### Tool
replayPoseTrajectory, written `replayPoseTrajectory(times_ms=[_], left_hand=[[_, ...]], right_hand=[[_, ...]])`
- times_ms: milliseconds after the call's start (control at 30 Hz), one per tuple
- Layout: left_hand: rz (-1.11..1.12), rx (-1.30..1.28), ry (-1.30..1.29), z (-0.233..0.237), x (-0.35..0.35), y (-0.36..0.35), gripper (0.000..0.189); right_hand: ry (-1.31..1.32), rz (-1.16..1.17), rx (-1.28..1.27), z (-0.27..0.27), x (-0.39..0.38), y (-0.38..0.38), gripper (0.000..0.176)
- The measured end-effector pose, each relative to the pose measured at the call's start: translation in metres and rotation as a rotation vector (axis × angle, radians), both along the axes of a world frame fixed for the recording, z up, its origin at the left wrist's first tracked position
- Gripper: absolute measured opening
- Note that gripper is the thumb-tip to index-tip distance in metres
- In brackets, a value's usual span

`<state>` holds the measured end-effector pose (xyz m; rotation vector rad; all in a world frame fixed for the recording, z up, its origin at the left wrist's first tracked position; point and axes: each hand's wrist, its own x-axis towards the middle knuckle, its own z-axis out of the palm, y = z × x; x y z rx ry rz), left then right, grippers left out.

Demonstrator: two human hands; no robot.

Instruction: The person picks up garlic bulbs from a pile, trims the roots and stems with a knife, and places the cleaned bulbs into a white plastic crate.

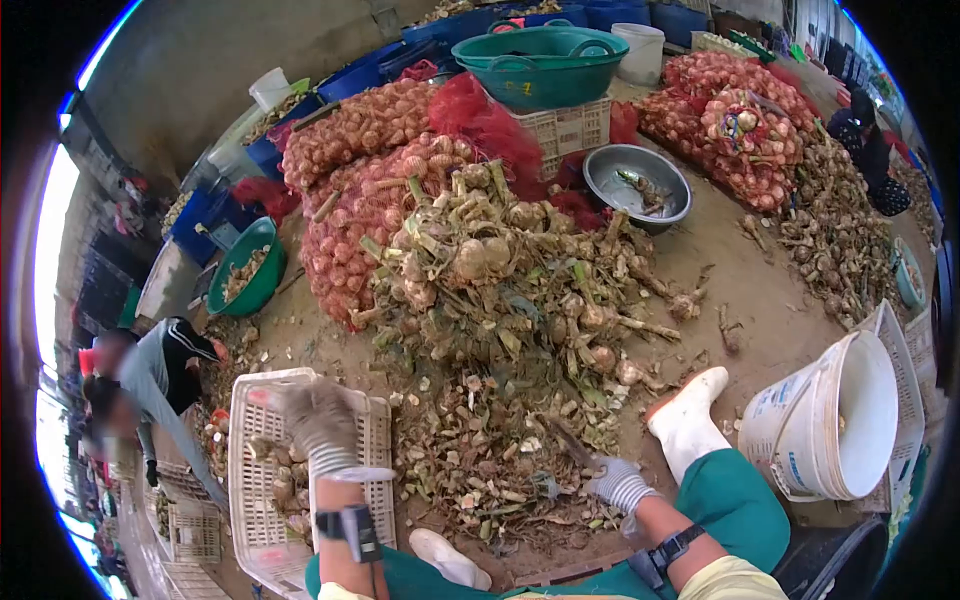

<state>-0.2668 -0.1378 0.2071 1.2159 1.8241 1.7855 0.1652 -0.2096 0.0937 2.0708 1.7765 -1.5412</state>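
My gloved left hand (pixel 318 420) is over a white plastic basket (pixel 250 500), its fingers smeared by motion, so its grip cannot be made out. Garlic bulbs (pixel 290 490) lie inside this basket, partly covered by my forearm. My right hand (pixel 615 482), in a striped grey glove, is closed around what looks like a knife (pixel 572 443) with a dark blade pointing up and left. Below the blade spread cut garlic stalks and trimmings (pixel 480 460). In front of me rises a heap of untrimmed garlic (pixel 500 260) with stems and roots.
Red mesh sacks of garlic (pixel 345 220) stand behind the heap, with a metal bowl (pixel 637 187) to their right. A green tub (pixel 540 75) rests on a crate. A white bucket (pixel 820 420) is at my right. Another person (pixel 165 370) bends over at the left.
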Motion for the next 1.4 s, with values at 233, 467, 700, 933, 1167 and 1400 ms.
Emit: replayPoseTrajectory(times_ms=[233, 467, 700, 933, 1167, 1400], left_hand=[[-0.245, -0.124, 1.061, 0.043, 0.184, 0.156, 0.06], [-0.176, -0.184, 1.202, 0.029, 0.182, 0.184, 0.068], [-0.738, 0.009, 0.201, 0.06, 0.168, 0.013, 0.083], [-0.789, -0.243, 0.318, 0.052, 0.172, -0.081, 0.071], [-1.0, -0.528, -0.39, 0.014, 0.161, -0.138, 0.041], [-1.117, -0.395, -0.862, 0.028, 0.173, -0.17, 0.037]], right_hand=[[-0.007, 0.121, 0.039, 0.002, 0.004, 0.016, 0.051], [0.018, 0.085, 0.085, 0.034, 0.013, 0.023, 0.031], [0.164, -0.062, 0.115, 0.05, 0.015, 0.015, 0.04], [0.413, -0.03, 0.666, 0.152, -0.019, -0.022, 0.021], [0.279, 0.298, 1.088, 0.18, -0.053, -0.06, 0.009], [0.304, 0.4, 1.221, 0.153, -0.049, -0.073, 0.016]])
